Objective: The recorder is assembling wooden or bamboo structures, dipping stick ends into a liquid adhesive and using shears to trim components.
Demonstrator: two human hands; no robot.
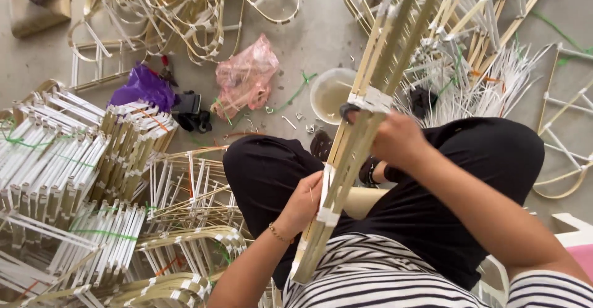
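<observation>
Both hands grip a taped bamboo frame [358, 135] slanting across the lap: the left hand [304, 202] clasps its lower rails, the right hand [395, 138] the upper joint. Firm, well-spaced grips should keep the rails aligned.

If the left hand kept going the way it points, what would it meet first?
The left hand already touches the bamboo frame; past it, probably the person's black-trousered leg, though depth is unclear.
</observation>
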